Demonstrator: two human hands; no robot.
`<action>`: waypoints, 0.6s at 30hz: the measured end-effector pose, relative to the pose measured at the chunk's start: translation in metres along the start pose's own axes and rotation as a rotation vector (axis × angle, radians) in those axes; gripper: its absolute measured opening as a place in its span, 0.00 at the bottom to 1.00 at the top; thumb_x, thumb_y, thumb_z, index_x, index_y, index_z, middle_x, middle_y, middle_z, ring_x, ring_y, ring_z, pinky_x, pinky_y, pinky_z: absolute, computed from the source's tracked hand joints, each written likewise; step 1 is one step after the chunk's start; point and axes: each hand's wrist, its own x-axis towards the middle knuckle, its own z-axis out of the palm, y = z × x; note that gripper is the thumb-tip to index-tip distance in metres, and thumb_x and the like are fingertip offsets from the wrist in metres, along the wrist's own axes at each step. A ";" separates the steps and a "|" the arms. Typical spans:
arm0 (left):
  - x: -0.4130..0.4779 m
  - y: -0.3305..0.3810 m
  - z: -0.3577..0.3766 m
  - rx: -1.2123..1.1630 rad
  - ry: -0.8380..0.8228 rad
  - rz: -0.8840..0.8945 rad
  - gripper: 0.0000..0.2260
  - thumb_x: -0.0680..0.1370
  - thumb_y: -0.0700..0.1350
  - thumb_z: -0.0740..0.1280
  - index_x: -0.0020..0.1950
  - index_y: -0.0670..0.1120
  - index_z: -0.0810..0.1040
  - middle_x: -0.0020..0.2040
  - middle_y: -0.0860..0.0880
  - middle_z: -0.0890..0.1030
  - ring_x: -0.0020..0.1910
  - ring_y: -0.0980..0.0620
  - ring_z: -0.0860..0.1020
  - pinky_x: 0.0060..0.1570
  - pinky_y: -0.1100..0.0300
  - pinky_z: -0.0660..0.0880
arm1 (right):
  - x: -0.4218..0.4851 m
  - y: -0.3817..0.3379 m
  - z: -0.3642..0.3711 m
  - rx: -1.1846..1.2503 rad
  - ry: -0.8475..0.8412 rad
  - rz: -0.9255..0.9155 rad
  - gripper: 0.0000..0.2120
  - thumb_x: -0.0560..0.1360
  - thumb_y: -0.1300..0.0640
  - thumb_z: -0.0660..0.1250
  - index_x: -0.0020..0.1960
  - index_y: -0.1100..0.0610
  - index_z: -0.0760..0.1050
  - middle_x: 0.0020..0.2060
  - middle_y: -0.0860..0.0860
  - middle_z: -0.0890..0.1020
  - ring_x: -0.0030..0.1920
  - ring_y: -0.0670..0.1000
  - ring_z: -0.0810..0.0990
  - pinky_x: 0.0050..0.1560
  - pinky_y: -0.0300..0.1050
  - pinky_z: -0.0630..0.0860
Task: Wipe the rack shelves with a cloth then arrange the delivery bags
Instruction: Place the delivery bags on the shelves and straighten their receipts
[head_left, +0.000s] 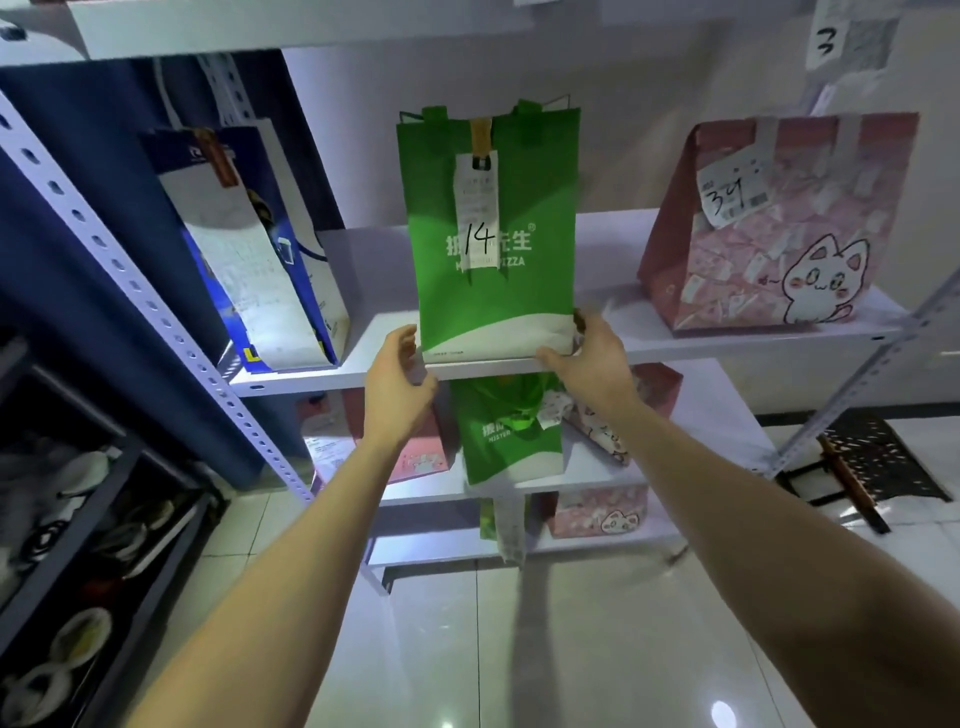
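Green fabric delivery bag (493, 291): upright, long axis vertical — print facing me.
Right hand (592, 358): pinching its lower corner.
Left hand (397, 379): fingers loosely curled.

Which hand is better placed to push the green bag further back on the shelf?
Right. The right hand pinches the lower right corner of the green bag, thumb on its side edge. The left hand sits just off the lower left corner, fingers loosely curled, holding nothing.
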 end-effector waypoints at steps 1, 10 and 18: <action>-0.006 0.000 -0.002 0.012 0.029 -0.024 0.28 0.77 0.36 0.74 0.76 0.49 0.74 0.70 0.51 0.81 0.67 0.53 0.80 0.70 0.54 0.78 | -0.007 0.003 0.000 -0.001 0.032 -0.022 0.33 0.73 0.45 0.78 0.72 0.54 0.71 0.64 0.50 0.80 0.63 0.54 0.80 0.66 0.58 0.79; -0.105 -0.027 0.009 0.393 -0.421 -0.228 0.21 0.80 0.45 0.76 0.72 0.45 0.78 0.67 0.45 0.83 0.59 0.47 0.84 0.62 0.52 0.80 | -0.088 0.069 -0.001 -0.189 -0.340 -0.127 0.29 0.78 0.43 0.73 0.75 0.53 0.73 0.69 0.51 0.79 0.65 0.52 0.80 0.68 0.50 0.76; -0.192 -0.059 0.024 0.651 -0.717 -0.347 0.25 0.81 0.52 0.75 0.76 0.49 0.75 0.70 0.48 0.80 0.62 0.49 0.82 0.62 0.52 0.79 | -0.149 0.128 0.027 -0.325 -0.730 -0.116 0.27 0.78 0.41 0.72 0.71 0.55 0.76 0.59 0.53 0.82 0.53 0.52 0.77 0.54 0.46 0.73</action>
